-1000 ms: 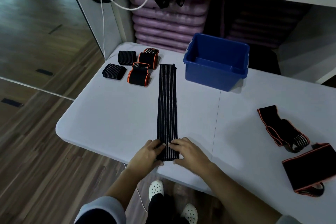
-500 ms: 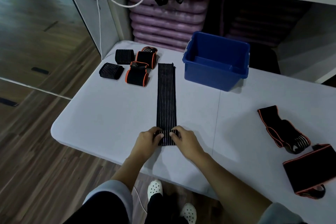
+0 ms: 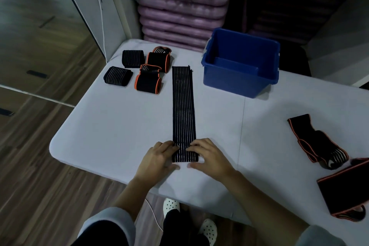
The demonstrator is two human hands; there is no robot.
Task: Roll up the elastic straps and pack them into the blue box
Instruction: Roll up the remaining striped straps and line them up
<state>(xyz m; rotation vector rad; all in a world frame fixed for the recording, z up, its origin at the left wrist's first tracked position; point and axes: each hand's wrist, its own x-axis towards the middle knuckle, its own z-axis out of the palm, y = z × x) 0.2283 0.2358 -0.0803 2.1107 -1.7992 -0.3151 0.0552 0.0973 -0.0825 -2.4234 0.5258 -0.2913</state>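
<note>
Four rolled straps (image 3: pixel 147 83) sit grouped at the upper left of the white table (image 3: pixel 99 126), two plain black and two edged in orange. The blue box (image 3: pixel 235 84) stands at upper centre-right, just right of the far tip of the strap I'm working on, not touching it. Two loose orange-edged straps (image 3: pixel 317 142) lie crumpled at the right edge of the frame, well apart from my hands. Stacked purple mats (image 3: pixel 179 16) fill the shelf behind the table. Nothing lies between my strap and the box.

The striped black strap (image 3: pixel 183 106) lies flat at the table's centre, its long axis running straight up the frame from me, the far end level with the rolled ones. Its near end looks turned over into a small roll, though how thick is hard to judge in this dim view.

My left hand (image 3: pixel 157 161) and right hand (image 3: pixel 209 159) flank that near end, palms down. On each, the curled fingers pinch the roll from the far side and the thumb presses in at the near side.
</note>
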